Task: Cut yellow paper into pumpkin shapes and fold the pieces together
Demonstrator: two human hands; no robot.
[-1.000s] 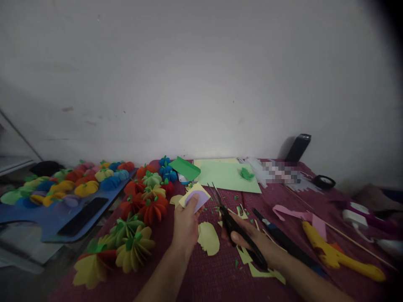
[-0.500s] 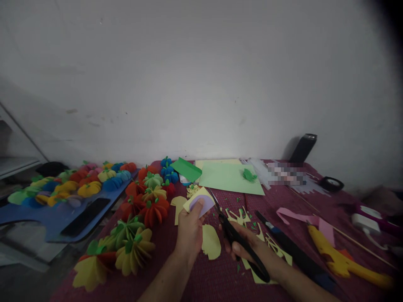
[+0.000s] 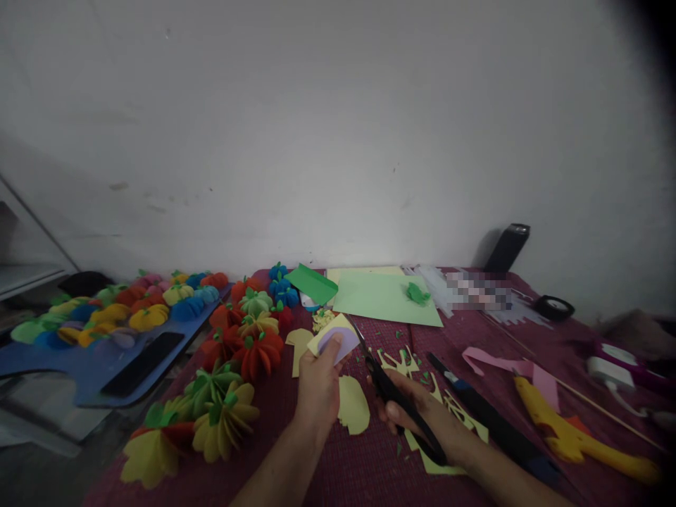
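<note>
Since a second ago, your scissors have come over to the right edge of the yellow paper; the blades stood apart from it then. From the left of the frame, small paper pumpkins crowd a blue board, beside a black slab. Larger paper pumpkins stand on the maroon cloth, probably kept aside so your arms don't crush them. At centre, your left hand pinches the yellow paper, thumb pressed on a purple piece lying over it, likely to stop the two slipping. Yellow cutouts lie just right of that hand. Your right hand is curled around the scissor handles, blades angled up and left toward the paper; whether they have bitten in cannot be made out. Yellow offcuts lie beside it. At lower right, a yellow glue gun rests well apart from the paper, presumably parked within reach.
</note>
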